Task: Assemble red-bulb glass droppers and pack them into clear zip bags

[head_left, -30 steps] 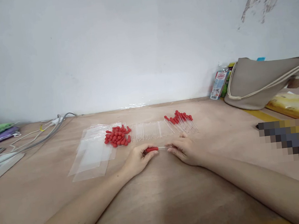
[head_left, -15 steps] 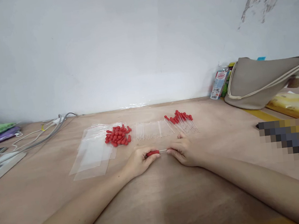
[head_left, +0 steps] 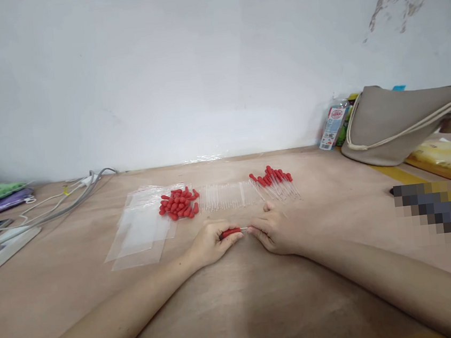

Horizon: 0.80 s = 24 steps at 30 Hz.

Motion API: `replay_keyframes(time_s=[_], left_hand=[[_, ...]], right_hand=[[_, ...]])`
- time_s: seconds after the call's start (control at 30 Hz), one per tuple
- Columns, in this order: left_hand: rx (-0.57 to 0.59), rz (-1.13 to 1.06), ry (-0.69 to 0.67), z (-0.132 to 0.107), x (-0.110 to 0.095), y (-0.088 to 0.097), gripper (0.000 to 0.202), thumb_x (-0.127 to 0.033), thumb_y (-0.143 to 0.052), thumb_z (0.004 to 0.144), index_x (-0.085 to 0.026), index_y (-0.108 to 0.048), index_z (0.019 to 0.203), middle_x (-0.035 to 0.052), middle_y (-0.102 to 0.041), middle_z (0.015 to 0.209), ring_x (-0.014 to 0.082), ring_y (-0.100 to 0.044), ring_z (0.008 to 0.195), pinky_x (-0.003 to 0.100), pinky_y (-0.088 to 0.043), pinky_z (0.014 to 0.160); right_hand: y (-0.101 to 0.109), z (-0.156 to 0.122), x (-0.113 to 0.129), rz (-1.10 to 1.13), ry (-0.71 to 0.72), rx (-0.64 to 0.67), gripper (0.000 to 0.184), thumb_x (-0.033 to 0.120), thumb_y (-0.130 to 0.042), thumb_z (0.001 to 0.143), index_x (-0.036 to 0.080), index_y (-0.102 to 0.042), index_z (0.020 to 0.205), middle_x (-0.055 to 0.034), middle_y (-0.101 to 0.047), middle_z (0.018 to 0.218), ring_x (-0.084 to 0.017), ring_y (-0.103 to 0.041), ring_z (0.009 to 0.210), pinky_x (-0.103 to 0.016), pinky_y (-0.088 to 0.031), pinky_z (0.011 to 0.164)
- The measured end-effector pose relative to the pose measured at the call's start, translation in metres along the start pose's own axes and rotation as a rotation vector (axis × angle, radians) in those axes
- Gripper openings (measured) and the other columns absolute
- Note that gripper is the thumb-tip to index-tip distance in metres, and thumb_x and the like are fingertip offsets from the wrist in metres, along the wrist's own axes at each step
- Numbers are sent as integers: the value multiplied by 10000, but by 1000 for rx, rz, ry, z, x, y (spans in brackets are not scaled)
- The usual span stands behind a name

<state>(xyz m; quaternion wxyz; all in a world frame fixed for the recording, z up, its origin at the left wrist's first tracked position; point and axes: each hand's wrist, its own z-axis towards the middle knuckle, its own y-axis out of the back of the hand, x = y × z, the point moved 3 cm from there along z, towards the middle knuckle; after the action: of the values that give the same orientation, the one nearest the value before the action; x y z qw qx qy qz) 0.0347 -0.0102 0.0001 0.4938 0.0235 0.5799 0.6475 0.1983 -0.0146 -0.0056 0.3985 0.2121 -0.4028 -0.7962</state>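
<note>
My left hand (head_left: 212,241) is closed around a red rubber dropper bulb (head_left: 231,232), its open end facing right. A thin clear dropper tube (head_left: 244,229) runs from the bulb into the pinched fingers of my right hand (head_left: 271,231). How deep the tube sits in the bulb is hidden. Behind my left hand lies a pile of loose red bulbs (head_left: 178,203). Clear tubes (head_left: 222,196) are laid side by side beyond both hands. To their right, several droppers with red bulbs fitted (head_left: 277,177) lie in a bunch.
Clear plastic bags (head_left: 132,240) lie under and left of the bulb pile. Cables (head_left: 68,207) and a white power strip (head_left: 12,250) are at the far left. A bottle (head_left: 332,125), a grey-beige bag (head_left: 394,124) and a yellow packet (head_left: 445,156) stand or lie at the right, near the wall.
My right hand has moved slightly left, closer to my left hand, so less of the tube shows between them. The left hand still grips the bulb.
</note>
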Motion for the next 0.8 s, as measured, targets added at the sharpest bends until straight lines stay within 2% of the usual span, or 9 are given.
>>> replay_keyframes(time_s=[0.17, 0.3, 0.4, 0.5, 0.57, 0.6, 0.7, 0.8], left_hand=[[20, -31, 4, 1, 0, 0, 199, -270, -478, 834, -164, -641, 875, 0, -629, 700, 111, -546, 623, 216, -418, 604], [19, -59, 46, 1, 1, 0, 184, -279, -501, 822, -174, -632, 896, 9, -642, 761, 126, -565, 687, 242, -443, 658], [-57, -121, 83, 0, 8, 0, 316, -314, -576, 768, -180, -551, 1053, 38, -618, 910, 141, -570, 771, 260, -468, 684], [-108, -204, 126, 1, 18, -2, 486, -314, -594, 751, -178, -423, 1185, 60, -566, 964, 131, -562, 753, 262, -488, 654], [-98, -196, 134, 3, 20, -3, 428, -301, -578, 761, -172, -451, 1149, 53, -557, 916, 129, -551, 738, 268, -488, 655], [-84, -166, 127, 3, 20, -3, 381, -297, -575, 762, -170, -484, 1110, 49, -555, 891, 131, -545, 736, 271, -484, 656], [-46, -59, 69, 5, 14, -2, 251, -289, -564, 767, -170, -562, 988, 45, -554, 867, 137, -528, 742, 277, -471, 665], [-29, -23, 27, 5, 9, 0, 189, -272, -545, 781, -168, -585, 933, 49, -555, 884, 134, -522, 744, 276, -462, 681]], right_hand=[[-3, 2, 0, 16, -9, 52, 313, 209, -338, 874, 140, -535, 641, -9, -566, 559, -83, -345, 462, -288, -232, 644], [3, 3, 1, 21, -55, 119, 279, 233, -377, 874, 149, -568, 688, -15, -588, 628, -99, -423, 540, -292, -264, 690], [14, 2, -8, 24, -110, 150, 253, 263, -433, 853, 168, -603, 693, -33, -592, 716, -129, -484, 677, -273, -288, 683], [29, 2, -40, -8, -319, 66, 297, 277, -445, 836, 165, -612, 618, -43, -562, 680, -129, -479, 650, -245, -297, 605], [36, 3, -69, -28, -527, 3, 332, 299, -416, 843, 165, -613, 611, -42, -556, 658, -123, -476, 606, -237, -291, 563], [36, 4, -84, -36, -619, 18, 356, 311, -413, 838, 165, -598, 572, -36, -545, 619, -119, -466, 570, -236, -280, 537], [27, 10, -115, -12, -843, 112, 348, 313, -449, 801, 166, -549, 501, -15, -507, 508, -114, -446, 500, -236, -261, 496], [11, 17, -128, 11, -965, 109, 234, 290, -505, 751, 165, -557, 560, -21, -555, 567, -120, -489, 542, -223, -292, 511]])
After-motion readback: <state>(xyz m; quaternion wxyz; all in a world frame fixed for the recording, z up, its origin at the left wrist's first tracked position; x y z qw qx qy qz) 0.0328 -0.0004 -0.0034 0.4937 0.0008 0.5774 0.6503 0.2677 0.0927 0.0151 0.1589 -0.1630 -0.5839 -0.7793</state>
